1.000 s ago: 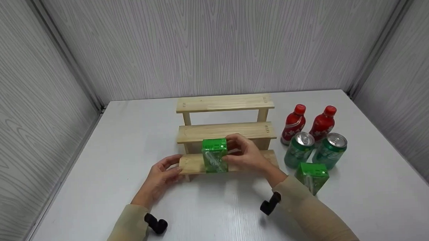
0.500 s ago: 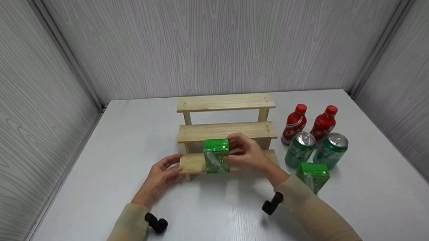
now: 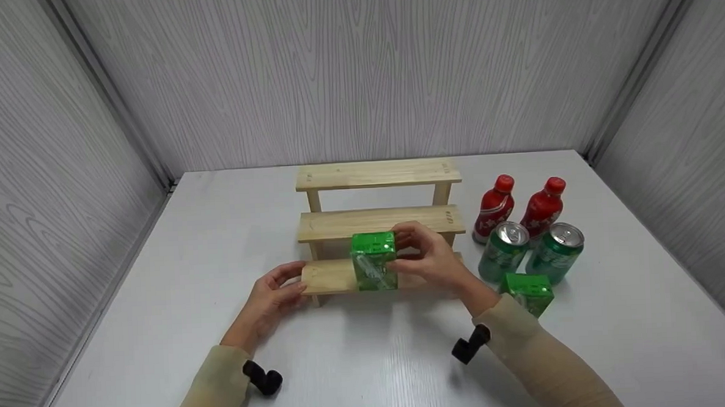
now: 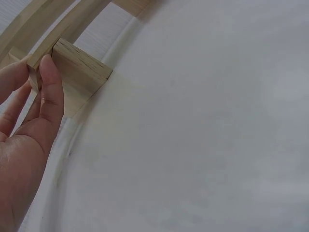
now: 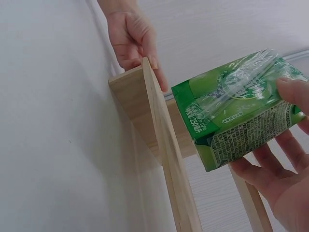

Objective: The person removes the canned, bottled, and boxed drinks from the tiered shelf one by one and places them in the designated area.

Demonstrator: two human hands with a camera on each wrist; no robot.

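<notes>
In the head view, my right hand [image 3: 429, 258] holds a green drink carton [image 3: 374, 264] upright by its right side, at the lowest step of a three-step wooden shelf [image 3: 381, 221]. A straw in clear wrap is stuck to the carton's front. Seen from the right wrist, thumb and fingers grip the carton [image 5: 236, 106] from opposite sides, and a gap shows between it and the step's board [image 5: 164, 140]. My left hand [image 3: 276, 296] pinches the left end of that lowest step; the left wrist view shows thumb and fingers on either side of the board end [image 4: 36, 70].
Right of the shelf stand two red bottles [image 3: 494, 210] with red caps. Two green cans [image 3: 504, 252] are in front of them. A second green carton [image 3: 528, 291] stands nearest, partly behind my right sleeve. Grey wood-grain panels [image 3: 357, 75] enclose the white table [image 3: 229, 227].
My right hand has shifted slightly to the right along the lowest step with the carton. The left hand stays at the step's left end.
</notes>
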